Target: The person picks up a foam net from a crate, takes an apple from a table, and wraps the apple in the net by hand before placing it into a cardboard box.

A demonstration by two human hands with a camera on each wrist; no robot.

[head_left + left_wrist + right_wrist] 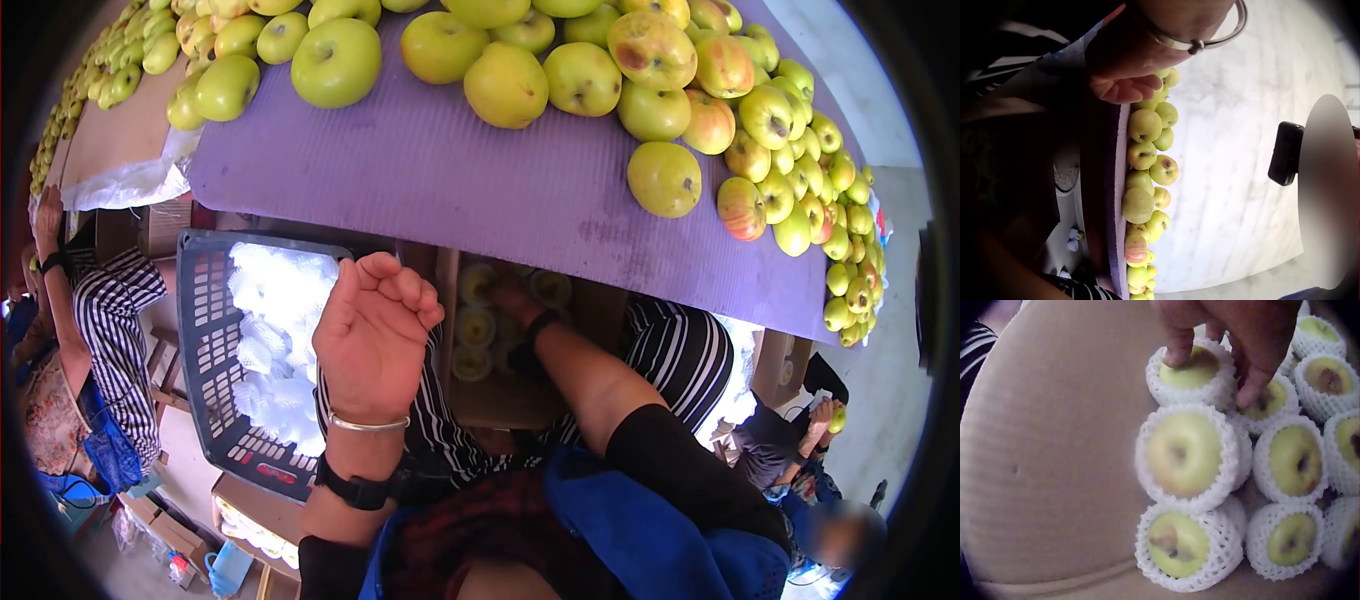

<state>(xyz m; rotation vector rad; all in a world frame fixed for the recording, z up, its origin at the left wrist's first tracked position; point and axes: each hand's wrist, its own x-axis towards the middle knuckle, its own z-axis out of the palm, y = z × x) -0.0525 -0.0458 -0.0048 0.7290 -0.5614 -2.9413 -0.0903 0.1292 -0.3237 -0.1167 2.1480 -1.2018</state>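
Note:
My left hand is raised in front of the purple tabletop, palm up with loosely bent fingers, holding nothing. A metal bangle circles its wrist. Below the table edge, my right hand reaches into a cardboard box. In the right wrist view its fingers grip a green apple wrapped in a white foam net, at the end of a row. Several more net-wrapped apples stand packed beside and below it, some with brown marks around the stem hollow.
A dark plastic basket of white foam nets stands left of my legs. Loose green and reddish apples lie across the purple tabletop above the box. Other people sit at the far left and lower right.

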